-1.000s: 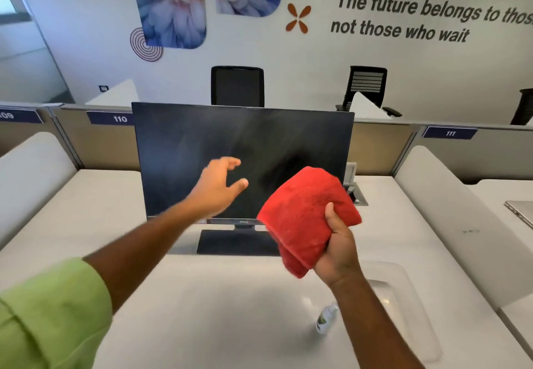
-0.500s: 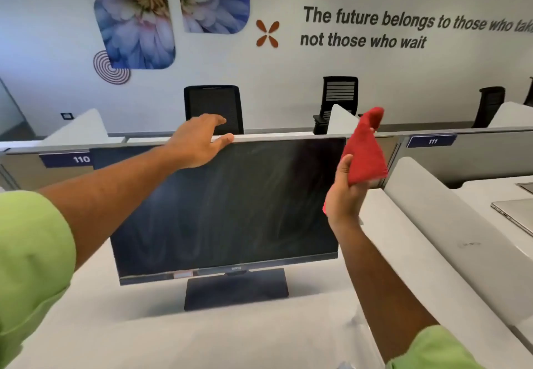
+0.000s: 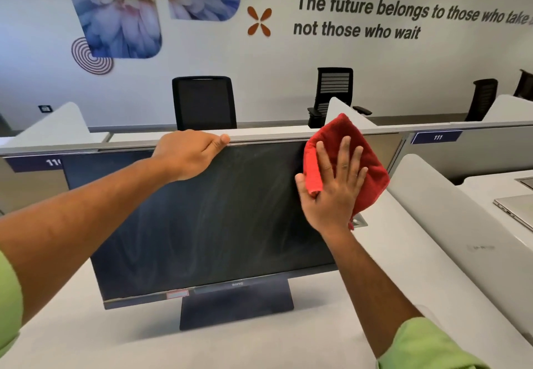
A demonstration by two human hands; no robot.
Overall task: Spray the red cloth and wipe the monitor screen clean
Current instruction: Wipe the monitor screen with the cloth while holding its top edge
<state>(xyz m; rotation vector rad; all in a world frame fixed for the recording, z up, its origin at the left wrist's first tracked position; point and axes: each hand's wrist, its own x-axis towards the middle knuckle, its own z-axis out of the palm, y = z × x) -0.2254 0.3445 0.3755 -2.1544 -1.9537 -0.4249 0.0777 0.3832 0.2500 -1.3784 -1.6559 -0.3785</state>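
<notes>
On a white desk (image 3: 86,337), a dark monitor (image 3: 219,224) stands near the back edge. The left hand (image 3: 187,152) grips its top edge, fingers curled over. The right hand (image 3: 331,192), fingers straight and spread, presses a red cloth (image 3: 372,167) against the screen's upper right corner.

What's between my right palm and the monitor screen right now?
In the head view, the red cloth lies between the right hand and the monitor screen, pressed flat at the upper right corner. The left hand grips the top edge.
</notes>
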